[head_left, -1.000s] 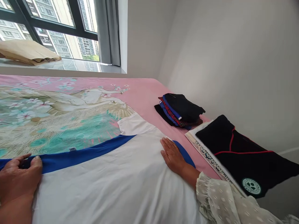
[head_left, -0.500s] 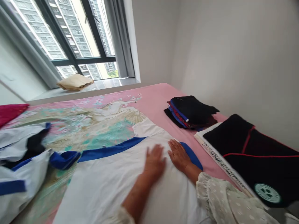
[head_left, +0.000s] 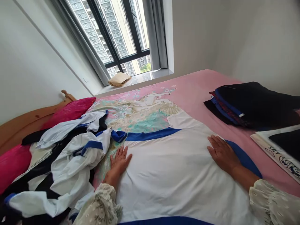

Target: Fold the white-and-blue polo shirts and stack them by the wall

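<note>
A white shirt with blue trim (head_left: pixel 173 168) lies spread over the bed in front of me. My left hand (head_left: pixel 120 161) rests flat at its left edge, fingers spread, partly on the cloth and partly by the bedsheet. On the shirt's right side, beside a blue part (head_left: pixel 243 156), my right hand (head_left: pixel 223 154) lies flat with its fingers stretched out. Neither hand grips anything. To the left of my left hand is a loose heap of white, blue and black clothes (head_left: pixel 72 159).
A stack of dark folded clothes (head_left: pixel 253 103) sits at the right, near a white printed garment (head_left: pixel 276 150). Red pillows (head_left: pixel 72 111) lie by the wooden headboard (head_left: pixel 30 125). The pink patterned bedsheet (head_left: pixel 197 84) reaches toward the windowsill, where a beige folded bundle (head_left: pixel 119 79) lies.
My left hand has moved from the middle of the shirt to its left edge. My right hand stays flat near the right side. The view has turned left.
</note>
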The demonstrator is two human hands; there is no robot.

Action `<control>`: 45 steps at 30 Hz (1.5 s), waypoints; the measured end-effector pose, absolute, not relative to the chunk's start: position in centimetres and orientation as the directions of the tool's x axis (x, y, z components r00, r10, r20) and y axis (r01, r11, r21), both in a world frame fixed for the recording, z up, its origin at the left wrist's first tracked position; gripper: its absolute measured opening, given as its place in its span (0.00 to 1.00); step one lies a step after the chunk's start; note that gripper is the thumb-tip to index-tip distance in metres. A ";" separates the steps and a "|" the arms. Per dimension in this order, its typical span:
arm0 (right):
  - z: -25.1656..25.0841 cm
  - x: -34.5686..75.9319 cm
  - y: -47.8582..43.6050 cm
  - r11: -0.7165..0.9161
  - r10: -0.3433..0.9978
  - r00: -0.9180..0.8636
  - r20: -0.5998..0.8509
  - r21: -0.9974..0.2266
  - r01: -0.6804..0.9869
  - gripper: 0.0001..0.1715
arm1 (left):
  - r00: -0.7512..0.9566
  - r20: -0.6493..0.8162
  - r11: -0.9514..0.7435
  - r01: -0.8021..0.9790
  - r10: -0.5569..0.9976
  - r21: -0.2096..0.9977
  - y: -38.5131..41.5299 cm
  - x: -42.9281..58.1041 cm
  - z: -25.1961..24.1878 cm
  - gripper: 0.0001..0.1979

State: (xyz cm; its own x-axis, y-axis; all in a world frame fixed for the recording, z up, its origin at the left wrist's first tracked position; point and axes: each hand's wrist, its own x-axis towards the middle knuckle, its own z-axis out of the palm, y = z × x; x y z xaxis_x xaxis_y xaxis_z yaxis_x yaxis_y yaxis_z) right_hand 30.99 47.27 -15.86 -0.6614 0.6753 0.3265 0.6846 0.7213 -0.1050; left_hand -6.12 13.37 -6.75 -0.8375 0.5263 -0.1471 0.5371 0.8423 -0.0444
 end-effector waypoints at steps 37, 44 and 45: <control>-7.8 29.5 34.6 0.787 0.602 -0.788 0.131 -0.262 0.558 0.33 | -0.667 -0.149 0.669 0.742 0.730 -0.044 4.2 12.8 -7.8 0.38; -10.7 41.7 32.4 0.714 0.678 -0.733 -0.046 -0.194 0.672 0.37 | -0.774 -0.120 0.744 0.632 0.622 -0.217 -2.8 10.7 -8.4 0.38; -10.6 43.4 33.0 0.663 0.732 -0.679 -0.061 -0.164 0.730 0.36 | -0.792 -0.101 0.759 0.606 0.602 -0.237 -3.5 10.5 -8.5 0.37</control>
State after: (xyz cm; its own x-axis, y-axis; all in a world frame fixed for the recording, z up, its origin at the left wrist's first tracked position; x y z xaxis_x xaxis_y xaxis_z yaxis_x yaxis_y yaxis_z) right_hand 43.42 33.02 -10.62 -0.6787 0.7319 -0.0605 0.7300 0.6634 -0.1644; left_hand 10.50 -3.47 -8.46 -0.7924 0.6016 -0.1011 0.6065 0.7589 -0.2372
